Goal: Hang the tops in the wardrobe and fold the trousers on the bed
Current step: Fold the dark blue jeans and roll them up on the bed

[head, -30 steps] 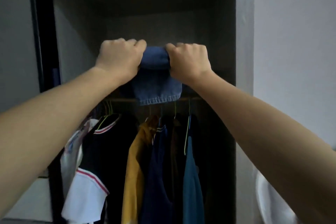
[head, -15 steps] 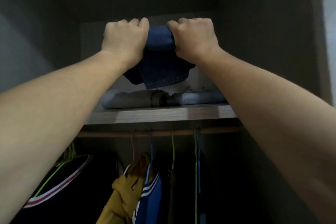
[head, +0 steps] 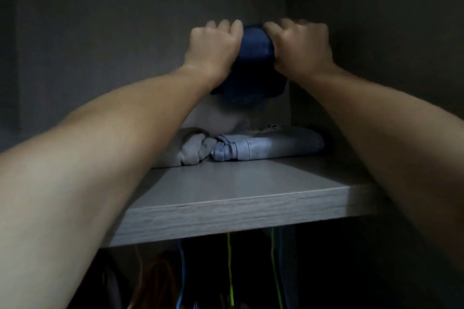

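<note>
Trousers, folded into a dark blue denim bundle, are held in the air inside the upper compartment of the wardrobe, between the left hand and the right hand. Each grip is closed on the cloth. The fingers curl over the top of the bundle from either side, and the backs of the hands face the camera. The thumbs are hidden behind the fabric.

Governing relation: the trousers hang downward from the grip. Their lower edge is above the garments already stored at the rear of the shelf and apart from them. Below the bundle lies a folded pair of light blue jeans, with its long axis running left to right along the back wall. A folded grey garment touches the jeans on the left. Whether the bundle is directly over the jeans or slightly in front of them cannot be determined from this single view.

Judgement: the step in hand appears to be stowing the folded trousers on the shelf. The coming move calls for a straight descent with both arms, since the hands are level and neither is nearer the stack. Because the bundle is held only at its top, the lower folds may open on contact.

Hangers are visible below the shelf edge.
</note>
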`<state>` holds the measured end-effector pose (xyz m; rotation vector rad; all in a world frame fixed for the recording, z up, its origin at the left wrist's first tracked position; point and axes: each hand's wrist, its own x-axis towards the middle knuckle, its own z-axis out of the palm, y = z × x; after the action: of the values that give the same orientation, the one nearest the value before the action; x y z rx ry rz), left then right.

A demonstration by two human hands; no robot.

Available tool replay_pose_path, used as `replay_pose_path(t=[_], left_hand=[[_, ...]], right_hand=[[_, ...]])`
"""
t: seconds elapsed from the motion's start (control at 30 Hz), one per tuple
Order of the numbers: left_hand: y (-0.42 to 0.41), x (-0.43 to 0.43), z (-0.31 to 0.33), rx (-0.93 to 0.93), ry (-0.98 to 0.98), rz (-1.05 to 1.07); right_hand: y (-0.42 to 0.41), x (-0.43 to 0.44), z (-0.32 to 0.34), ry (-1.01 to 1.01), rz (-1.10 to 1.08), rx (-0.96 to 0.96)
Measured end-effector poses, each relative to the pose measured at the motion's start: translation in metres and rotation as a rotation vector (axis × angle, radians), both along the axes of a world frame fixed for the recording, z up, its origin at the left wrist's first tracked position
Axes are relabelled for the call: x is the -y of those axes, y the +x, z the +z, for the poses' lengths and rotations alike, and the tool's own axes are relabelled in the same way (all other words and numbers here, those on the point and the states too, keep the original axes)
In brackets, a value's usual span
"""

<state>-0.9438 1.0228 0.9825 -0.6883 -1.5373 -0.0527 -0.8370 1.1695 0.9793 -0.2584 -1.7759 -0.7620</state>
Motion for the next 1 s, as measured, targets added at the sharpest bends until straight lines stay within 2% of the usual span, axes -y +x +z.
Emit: replay_pose_path(t=[0.07,0.17,0.23,0.43,0.53,0.6,0.63,0.7,0.73,0.8,0.87,0.93,1.0], left_hand=[[-0.008,-0.017,-0.014,0.059,-0.104,0.015],[-0.006,-0.030,-0.036,0.206,-0.398,0.087],[-0.002,-0.033,-0.045,0.339,-0.584,0.128],[-0.005,-0.019,-0.068,0.529,-0.728,0.114],[0.009,-0.005,-0.071,0.762,-0.723,0.093],[0.026,0.011,-0.066,0.908,-0.645,-0.048],[0.033,0.019,-0.063,0.922,-0.574,-0.154],[0.044,0.038,-0.060,0.839,-0.337,-0.365],[0.047,0.047,-0.060,0.730,-0.215,-0.407],[0.049,0.066,-0.064,0.432,-0.064,-0.304],[0.053,0.084,-0.074,0.261,-0.036,-0.111],[0.063,0.101,-0.085,0.227,-0.047,0.047],[0.076,0.116,-0.094,0.242,-0.028,0.103]], right_hand=[[-0.006,-0.015,-0.012,-0.023,-0.068,0.103],[-0.010,-0.021,-0.030,-0.234,-0.303,0.529],[-0.009,-0.020,-0.038,-0.412,-0.370,0.757],[0.004,-0.008,-0.047,-0.562,-0.353,0.881],[0.006,0.003,-0.057,-0.611,-0.387,0.947],[0.016,0.010,-0.060,-0.660,-0.355,0.900],[0.022,0.013,-0.060,-0.653,-0.315,0.841],[0.035,0.013,-0.062,-0.552,-0.177,0.583],[0.043,0.014,-0.065,-0.488,-0.106,0.406],[0.058,0.017,-0.069,-0.353,-0.012,0.139],[0.073,0.027,-0.072,-0.270,-0.011,0.092],[0.090,0.040,-0.080,-0.202,-0.022,0.101],[0.112,0.056,-0.092,-0.166,-0.015,0.102]])
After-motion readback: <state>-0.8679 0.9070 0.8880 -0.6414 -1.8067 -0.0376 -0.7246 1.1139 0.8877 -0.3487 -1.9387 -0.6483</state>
